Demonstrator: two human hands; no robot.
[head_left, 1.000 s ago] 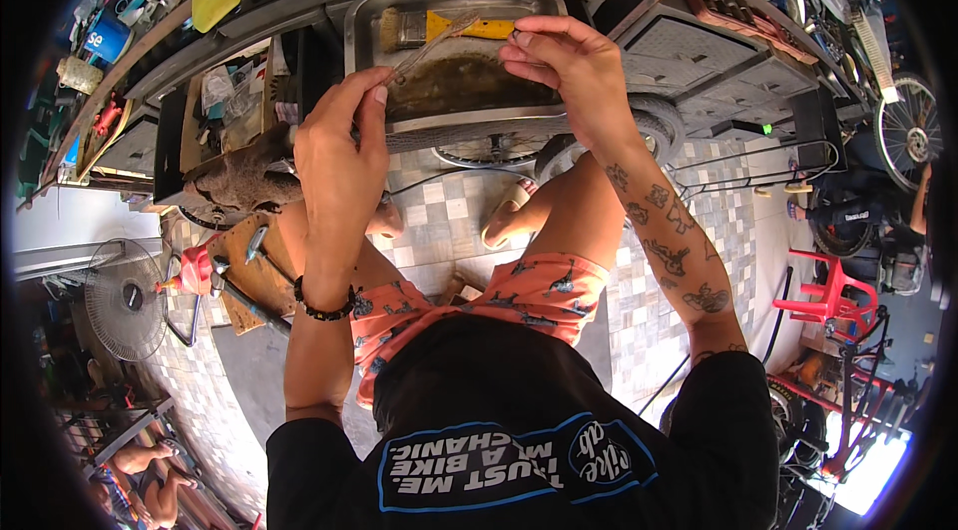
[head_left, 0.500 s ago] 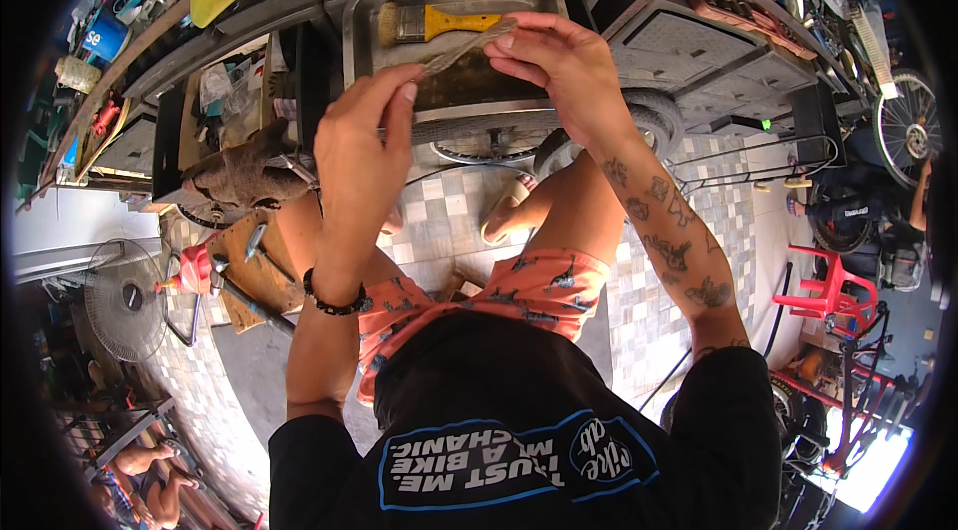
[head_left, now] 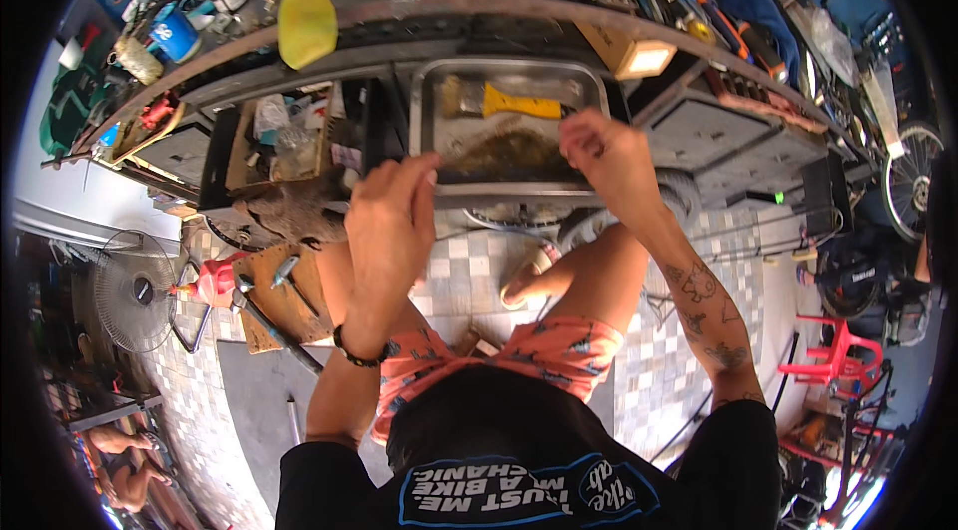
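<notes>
In front of me a metal tray (head_left: 507, 189) holds a flat paintbrush (head_left: 523, 107) with a yellow handle and some murky brownish liquid. My left hand (head_left: 387, 221) is at the tray's near left corner, its thumb and fingertips pinched together. Over the tray's right side, my right hand (head_left: 614, 163) has its fingers curled closed. Both hands are above the tray's near edge, spread about its width apart. Whatever is in the fingers is too thin or blurred to make out.
A workbench (head_left: 399, 11) cluttered with tools runs behind the tray. An open drawer (head_left: 284, 146) of small parts is to the left, with a brown rag (head_left: 289, 211) below it. Tools lie on a wooden board (head_left: 284, 295); a fan (head_left: 135, 290) stands further left, a red chair (head_left: 833, 355) right.
My hands have moved farther apart and lower toward the tray's near edge. The thin see-through strip stretched between them earlier can no longer be made out. My view has tilted up toward the bench.
</notes>
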